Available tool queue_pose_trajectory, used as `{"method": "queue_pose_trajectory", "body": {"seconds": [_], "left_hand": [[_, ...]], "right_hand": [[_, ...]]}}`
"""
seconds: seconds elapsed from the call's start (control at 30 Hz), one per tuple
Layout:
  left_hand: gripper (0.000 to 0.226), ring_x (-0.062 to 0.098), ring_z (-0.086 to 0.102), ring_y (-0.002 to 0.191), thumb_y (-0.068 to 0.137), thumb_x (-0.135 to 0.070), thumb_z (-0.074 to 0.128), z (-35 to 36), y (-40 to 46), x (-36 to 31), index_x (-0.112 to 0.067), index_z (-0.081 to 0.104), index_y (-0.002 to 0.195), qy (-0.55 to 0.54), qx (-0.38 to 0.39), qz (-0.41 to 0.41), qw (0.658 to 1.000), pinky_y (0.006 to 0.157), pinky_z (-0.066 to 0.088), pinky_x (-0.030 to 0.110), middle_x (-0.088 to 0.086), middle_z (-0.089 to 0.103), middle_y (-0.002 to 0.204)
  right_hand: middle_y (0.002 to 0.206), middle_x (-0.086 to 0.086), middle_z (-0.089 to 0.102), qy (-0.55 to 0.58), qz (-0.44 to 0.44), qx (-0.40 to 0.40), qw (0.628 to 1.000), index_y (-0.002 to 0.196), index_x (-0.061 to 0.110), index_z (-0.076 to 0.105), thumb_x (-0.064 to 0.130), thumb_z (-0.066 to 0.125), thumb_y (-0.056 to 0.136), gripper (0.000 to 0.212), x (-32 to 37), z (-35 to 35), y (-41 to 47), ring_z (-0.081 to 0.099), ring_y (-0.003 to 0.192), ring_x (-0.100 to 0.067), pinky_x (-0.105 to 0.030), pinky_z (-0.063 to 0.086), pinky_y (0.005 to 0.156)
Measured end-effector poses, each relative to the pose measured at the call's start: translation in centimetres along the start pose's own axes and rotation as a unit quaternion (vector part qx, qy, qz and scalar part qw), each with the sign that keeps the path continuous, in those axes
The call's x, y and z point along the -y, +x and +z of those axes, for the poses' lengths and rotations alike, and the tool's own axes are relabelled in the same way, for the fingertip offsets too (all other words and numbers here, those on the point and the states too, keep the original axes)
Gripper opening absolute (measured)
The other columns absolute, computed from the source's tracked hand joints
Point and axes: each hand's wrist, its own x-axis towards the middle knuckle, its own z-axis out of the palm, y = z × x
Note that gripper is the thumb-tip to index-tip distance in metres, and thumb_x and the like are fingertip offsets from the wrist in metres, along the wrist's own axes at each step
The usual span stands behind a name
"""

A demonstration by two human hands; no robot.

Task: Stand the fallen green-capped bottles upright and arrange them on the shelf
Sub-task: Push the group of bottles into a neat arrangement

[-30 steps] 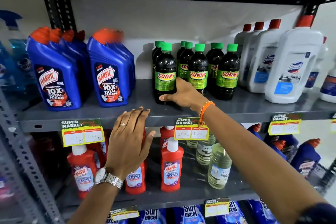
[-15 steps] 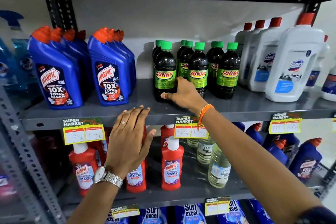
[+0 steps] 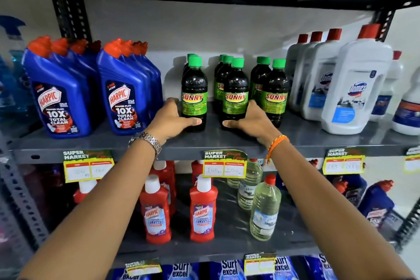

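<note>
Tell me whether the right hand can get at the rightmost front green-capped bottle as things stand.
Probably yes. The right hand rests at the middle front bottle, and the rightmost front bottle stands just beside it at the shelf front, nothing between them.

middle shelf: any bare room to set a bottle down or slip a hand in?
Bare shelf runs along the front edge. A wider gap sits between the Harpic bottles and the left Sunny bottle, where the left hand is. Narrow lanes split the Sunny rows. Crowded: the right Sunny bottle nearly meets the Domex bottles.
</note>
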Motion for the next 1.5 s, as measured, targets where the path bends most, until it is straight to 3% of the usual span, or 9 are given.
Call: {"method": "queue_pose_trajectory", "body": {"seconds": [0.1,0.4,0.8,0.9,0.97,1.03,1.17,1.37,1.5], "left_hand": [[0.057,0.019,0.063,0.121,0.073,-0.026,0.089,0.6,0.5,0.6,-0.024,0.060,0.123,-0.019,0.014,0.026,0.999,0.113,0.045,0.043,0.002,0.068,0.131],[0.064,0.018,0.064,0.119,0.076,-0.026,0.087,0.1,-0.9,1.2,-0.017,0.063,0.134,0.006,0.001,0.060,0.998,0.112,0.045,0.041,0.001,0.070,0.129],[0.083,0.022,0.060,0.127,0.073,-0.039,0.088,-0.7,-2.5,0.9,-0.012,0.051,0.142,0.068,0.011,0.018,0.997,0.112,0.045,0.043,0.006,0.062,0.141],[0.075,0.025,0.063,0.119,0.081,-0.056,0.074,0.0,-5.8,2.2,-0.010,0.051,0.135,0.170,-0.102,0.057,0.978,0.095,0.051,0.035,0.008,0.065,0.131],[0.046,0.019,0.064,0.095,0.091,-0.057,0.058,1.6,-8.4,3.2,-0.017,0.057,0.114,0.181,-0.193,0.154,0.952,0.076,0.046,0.029,0.000,0.067,0.104],[0.037,0.020,0.062,0.092,0.100,-0.050,0.047,3.5,-9.6,4.3,-0.017,0.061,0.111,0.227,-0.225,0.208,0.924,0.081,0.043,0.034,-0.002,0.066,0.100],[0.045,0.031,0.066,0.110,0.101,-0.039,0.043,5.0,-8.8,6.3,-0.011,0.071,0.123,0.318,-0.267,0.259,0.872,0.097,0.042,0.046,0.008,0.072,0.121],[0.047,0.031,0.065,0.108,0.103,-0.041,0.039,5.5,-7.4,8.2,-0.013,0.071,0.123,0.346,-0.311,0.287,0.837,0.095,0.039,0.046,0.008,0.073,0.119],[0.043,0.028,0.063,0.108,0.102,-0.040,0.043,5.7,-7.2,8.3,-0.014,0.072,0.121,0.332,-0.331,0.297,0.832,0.093,0.038,0.043,0.006,0.073,0.117]], "right_hand": [[0.127,-0.009,0.068,0.047,-0.022,-0.002,0.999,0.130,0.009,0.052,0.024,0.093,0.068,0.076,-0.4,0.4,0.2,0.062,0.120,-0.025,-0.043,0.048,0.108],[0.108,0.002,0.075,0.061,-0.066,0.014,0.996,0.102,0.030,0.062,0.024,0.095,0.065,0.050,-0.8,-0.1,-0.6,0.070,0.104,-0.016,-0.035,0.054,0.100],[0.119,-0.008,0.073,0.110,-0.016,0.068,0.991,0.126,0.006,0.061,0.014,0.093,0.066,0.068,-0.3,-1.1,-1.6,0.068,0.112,-0.022,-0.040,0.052,0.106],[0.119,-0.009,0.069,0.187,0.015,0.024,0.982,0.131,0.004,0.055,0.013,0.095,0.063,0.079,-1.6,-3.2,-2.4,0.069,0.109,-0.021,-0.030,0.057,0.095],[0.104,-0.005,0.072,0.167,0.021,-0.123,0.978,0.116,0.012,0.062,0.023,0.098,0.058,0.069,-3.0,-5.1,-2.7,0.073,0.094,-0.016,-0.019,0.058,0.078],[0.104,-0.005,0.071,0.095,0.038,-0.227,0.969,0.110,0.016,0.057,0.031,0.100,0.052,0.074,-4.2,-6.6,-2.4,0.070,0.093,-0.019,-0.027,0.058,0.082],[0.138,-0.014,0.058,0.044,0.073,-0.141,0.986,0.136,0.004,0.042,0.033,0.101,0.048,0.110,-5.1,-7.5,-0.1,0.056,0.129,-0.028,-0.043,0.047,0.109],[0.120,-0.010,0.074,0.032,0.027,-0.069,0.997,0.124,0.009,0.066,0.019,0.094,0.066,0.065,-6.3,-7.4,1.8,0.068,0.114,-0.026,-0.044,0.053,0.104],[0.117,-0.009,0.075,0.015,0.003,-0.051,0.999,0.121,0.013,0.069,0.020,0.091,0.069,0.057,-6.7,-8.1,1.0,0.068,0.112,-0.025,-0.041,0.053,0.102]]}}
